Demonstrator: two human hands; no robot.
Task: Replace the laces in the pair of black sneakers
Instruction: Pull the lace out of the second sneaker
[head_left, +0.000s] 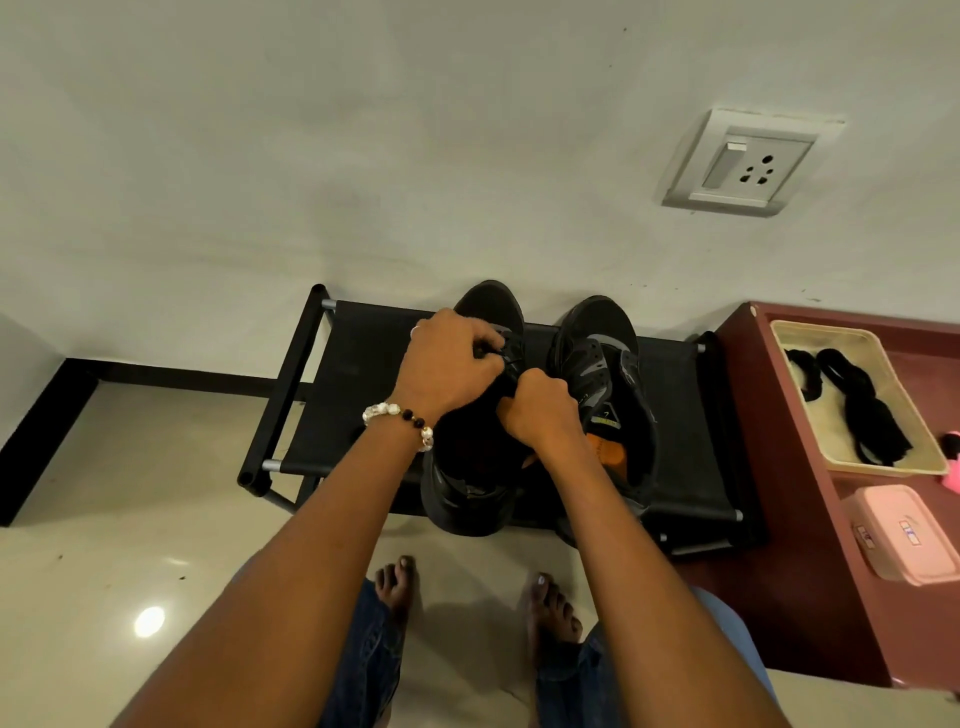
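Bare feet (550, 608) on the floor, mine. Left hand (452, 364), beaded bracelet (400, 415) at the wrist: fingers curled, pinching lace on the left sneaker (478, 488). Right hand (540, 410): fisted at the same shoe's lacing; what it grips I cannot tell. Right sneaker (602, 353) just beside, both on the black rack (358, 353). Right, maroon counter (769, 467): pink box (904, 535), tray (883, 467) holding black laces (862, 410). Wall socket (748, 163) beyond.
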